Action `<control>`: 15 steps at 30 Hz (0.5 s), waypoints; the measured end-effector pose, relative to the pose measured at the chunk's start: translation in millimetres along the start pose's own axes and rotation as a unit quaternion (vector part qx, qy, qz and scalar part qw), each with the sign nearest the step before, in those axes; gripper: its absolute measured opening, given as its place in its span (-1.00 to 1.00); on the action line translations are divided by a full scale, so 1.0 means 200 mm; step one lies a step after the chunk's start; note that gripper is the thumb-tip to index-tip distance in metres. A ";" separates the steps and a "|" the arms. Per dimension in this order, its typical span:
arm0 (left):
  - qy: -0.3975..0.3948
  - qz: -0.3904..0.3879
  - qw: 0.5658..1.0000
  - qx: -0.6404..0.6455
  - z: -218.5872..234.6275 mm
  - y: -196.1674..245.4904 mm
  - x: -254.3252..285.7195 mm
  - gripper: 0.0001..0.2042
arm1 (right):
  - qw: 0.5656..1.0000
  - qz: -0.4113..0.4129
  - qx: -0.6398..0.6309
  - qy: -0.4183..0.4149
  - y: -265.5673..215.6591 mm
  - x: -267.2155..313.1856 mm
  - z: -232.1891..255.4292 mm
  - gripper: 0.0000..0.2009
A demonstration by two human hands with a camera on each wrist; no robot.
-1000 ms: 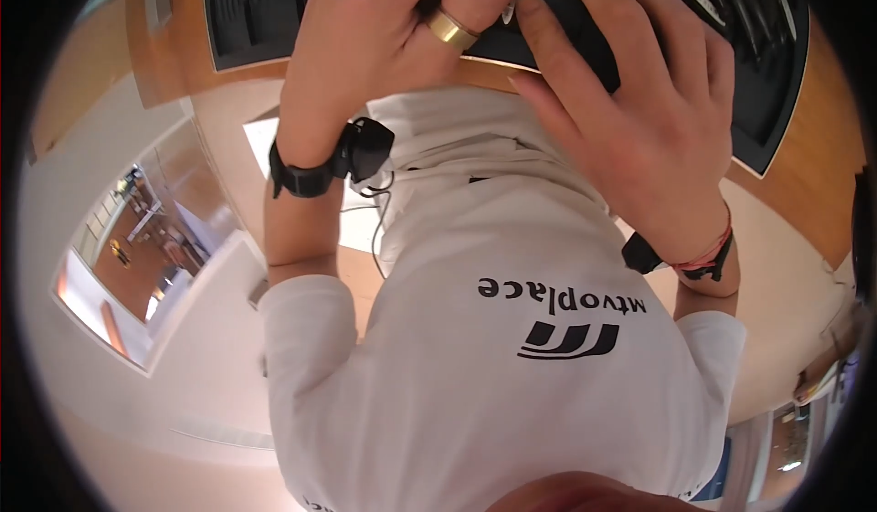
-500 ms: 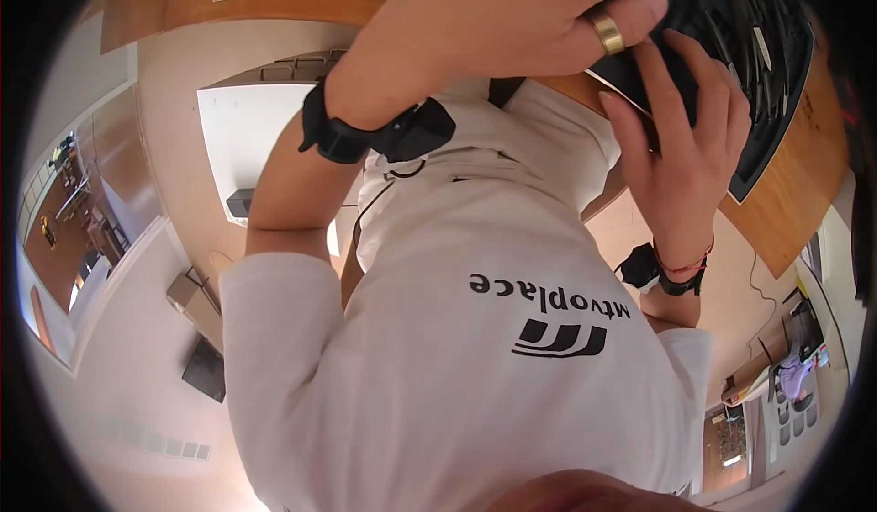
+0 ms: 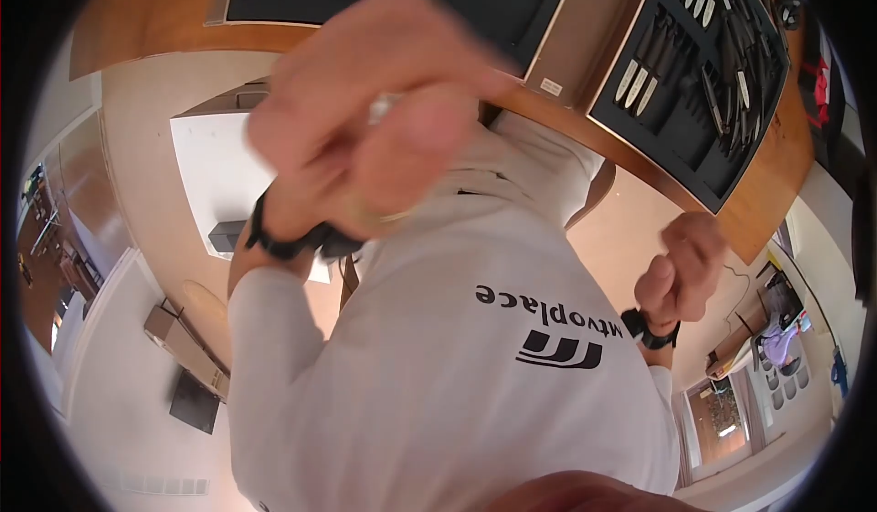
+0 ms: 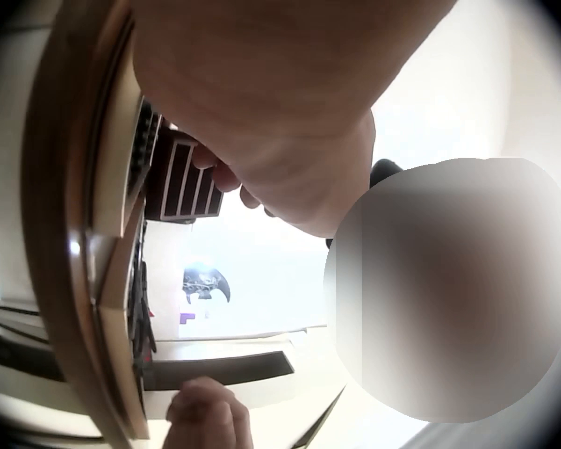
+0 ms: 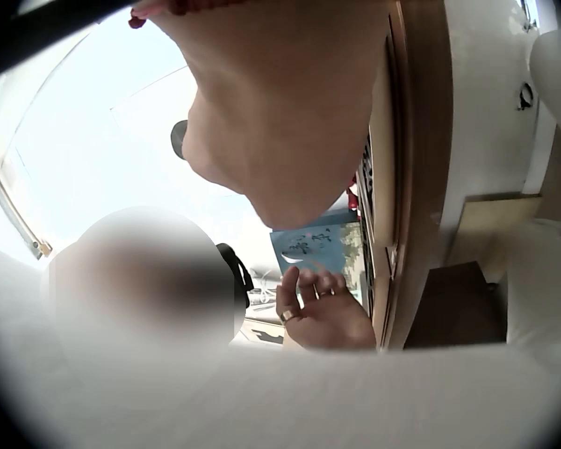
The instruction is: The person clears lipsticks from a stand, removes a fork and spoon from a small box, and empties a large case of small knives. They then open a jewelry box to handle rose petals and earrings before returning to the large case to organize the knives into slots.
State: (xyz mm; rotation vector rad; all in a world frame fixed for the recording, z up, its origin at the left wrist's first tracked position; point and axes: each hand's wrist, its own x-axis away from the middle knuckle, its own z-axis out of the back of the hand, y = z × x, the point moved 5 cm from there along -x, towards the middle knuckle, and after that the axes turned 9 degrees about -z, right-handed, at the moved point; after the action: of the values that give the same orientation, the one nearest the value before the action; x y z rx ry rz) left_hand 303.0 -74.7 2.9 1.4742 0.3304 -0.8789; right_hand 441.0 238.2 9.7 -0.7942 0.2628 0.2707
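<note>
My left hand (image 3: 365, 119), with a gold ring, is raised close to the head camera and blurred. In the right wrist view the left hand (image 5: 323, 318) shows its palm, fingers loosely bent; no held thing stands out. Lower right, my right hand (image 3: 681, 270) hangs off the table edge, fingers loosely curled around nothing visible; the left wrist view has this right hand (image 4: 210, 416) at the bottom. Nearest to it lies a dark tray (image 3: 630, 137) of black-handled knives (image 3: 635, 83), some with white labels. Another dark slotted tray (image 3: 301, 0) lies behind the left hand.
A brown strip with a small white label (image 3: 551, 85) separates the trays on the wooden table (image 3: 155, 42). A white open box (image 3: 201, 160) stands below the table at left. Black wrist cameras sit on both wrists, and a cable (image 3: 744, 279) hangs near the right table edge.
Both hands came away from the knife tray. The left moved left and up toward the head camera; the right dropped back below the table edge. More of both trays now shows.
</note>
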 end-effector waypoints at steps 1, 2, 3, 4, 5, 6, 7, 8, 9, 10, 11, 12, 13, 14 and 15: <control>-0.020 0.058 0.998 -0.001 0.03 0.03 0.06 -0.72 | 0.995 -0.052 -0.071 -0.054 0.02 0.04 0.01 -0.84; -0.040 0.116 0.992 -0.004 0.06 0.05 0.13 -0.75 | 0.994 -0.060 -0.074 -0.052 0.04 0.06 0.04 -0.84; -0.078 0.199 0.977 -0.025 0.09 0.08 0.18 -0.78 | 0.980 -0.103 -0.066 -0.159 0.08 0.09 0.02 -0.86; -0.147 0.307 0.939 -0.039 0.10 0.09 0.24 -0.85 | 0.952 -0.145 -0.061 -0.264 0.12 0.14 0.00 -0.88; -0.214 0.409 0.886 -0.055 0.10 0.09 0.31 -0.93 | 0.923 -0.220 -0.101 -0.300 0.19 0.20 -0.01 -0.91; -0.256 0.476 0.840 -0.051 0.09 0.09 0.40 -0.90 | 0.923 -0.227 -0.105 -0.293 0.22 0.25 0.00 -0.91; -0.299 0.534 0.788 -0.058 0.10 0.09 0.48 -0.85 | 0.878 -0.317 -0.114 -0.340 0.28 0.33 -0.01 -0.91; -0.338 0.590 0.731 -0.065 0.11 0.10 0.57 -0.80 | 0.822 -0.401 -0.123 -0.385 0.34 0.42 -0.02 -0.90; -0.343 0.590 0.728 -0.067 0.13 0.10 0.62 -0.80 | 0.794 -0.437 -0.111 -0.409 0.38 0.48 -0.03 -0.88; -0.389 0.629 0.669 -0.073 0.15 0.11 0.70 -0.77 | 0.795 -0.437 -0.115 -0.406 0.39 0.51 -0.03 -0.88; -0.431 0.664 0.606 -0.078 0.16 0.12 0.77 -0.73 | 0.753 -0.472 -0.120 -0.442 0.40 0.57 -0.04 -0.87; -0.434 0.663 0.605 -0.082 0.14 0.12 0.78 -0.73 | 0.708 -0.506 -0.125 -0.476 0.41 0.63 -0.05 -0.85; -0.445 0.691 0.564 -0.082 0.12 0.13 0.80 -0.74 | 0.711 -0.505 -0.129 -0.472 0.43 0.66 -0.06 -0.85; -0.456 0.719 0.519 -0.080 0.11 0.15 0.82 -0.74 | 0.701 -0.508 -0.168 -0.472 0.43 0.72 -0.08 -0.82; -0.472 0.723 0.503 -0.034 0.08 0.17 0.85 -0.73 | 0.689 -0.511 -0.207 -0.471 0.43 0.77 -0.10 -0.78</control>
State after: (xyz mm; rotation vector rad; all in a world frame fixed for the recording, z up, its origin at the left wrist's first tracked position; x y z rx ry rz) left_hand 432.9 -146.3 -87.2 0.5048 -1.5300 -0.0666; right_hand 553.3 302.9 -110.7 -1.0253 -1.2661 -0.3712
